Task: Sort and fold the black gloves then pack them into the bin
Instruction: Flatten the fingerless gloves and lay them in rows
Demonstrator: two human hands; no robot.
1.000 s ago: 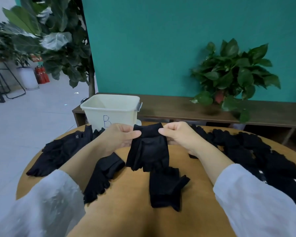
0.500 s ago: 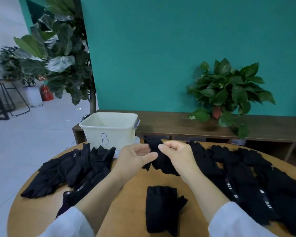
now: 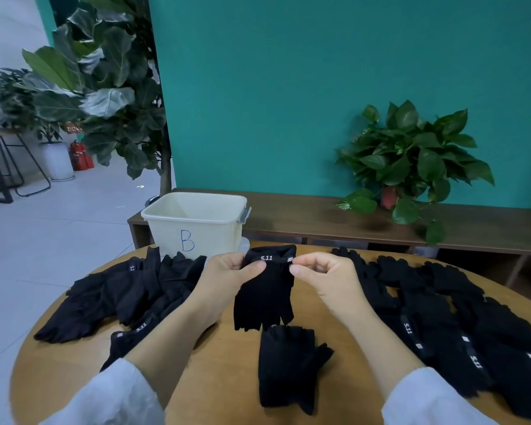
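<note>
A black glove (image 3: 265, 294) with a white "5.11" mark on its cuff hangs fingers-down above the round wooden table (image 3: 215, 378). My left hand (image 3: 227, 276) pinches the cuff's left side and my right hand (image 3: 321, 276) pinches its right corner. Below it a second black glove (image 3: 288, 366) lies flat on the table. A cream bin (image 3: 193, 223) marked "B" stands at the table's far edge, just behind my hands. Its inside shows no gloves from here.
A heap of black gloves (image 3: 117, 294) lies on the table's left, another heap (image 3: 460, 314) on its right. Behind the table runs a low wooden bench (image 3: 319, 216) with a potted plant (image 3: 411, 161). A tall leafy plant (image 3: 105, 87) stands at the back left.
The bunched glove between my hands has been spread out and now hangs flat by its cuff, label facing me. The view has tilted up a little.
</note>
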